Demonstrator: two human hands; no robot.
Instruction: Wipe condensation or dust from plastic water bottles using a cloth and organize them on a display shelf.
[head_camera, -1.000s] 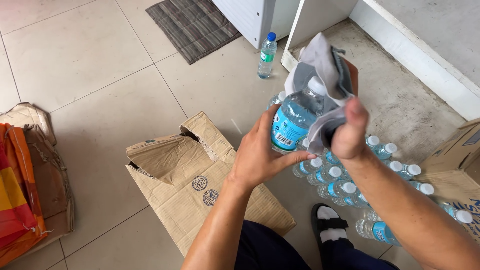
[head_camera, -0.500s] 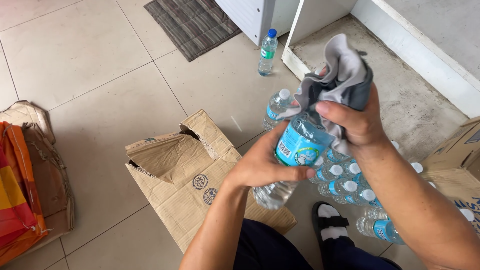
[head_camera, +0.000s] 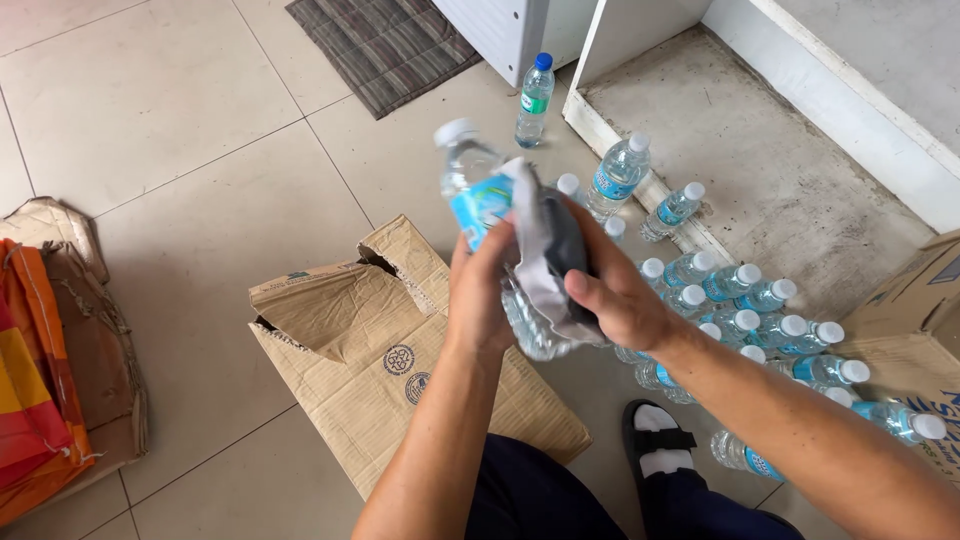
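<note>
Gripping the water bottle (head_camera: 475, 205) firmly in the left hand (head_camera: 480, 300), right hand (head_camera: 615, 300) fingers clamped on the grey cloth (head_camera: 545, 255), wiping toward eleven o'clock, cap end tilted away.

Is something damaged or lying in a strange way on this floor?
Yes. The cardboard box beside the person's knees is torn open at its top and crushed flat. Several water bottles lie on their sides in a loose heap near the raised ledge, while one green-labelled bottle stands upright, apart.
</note>
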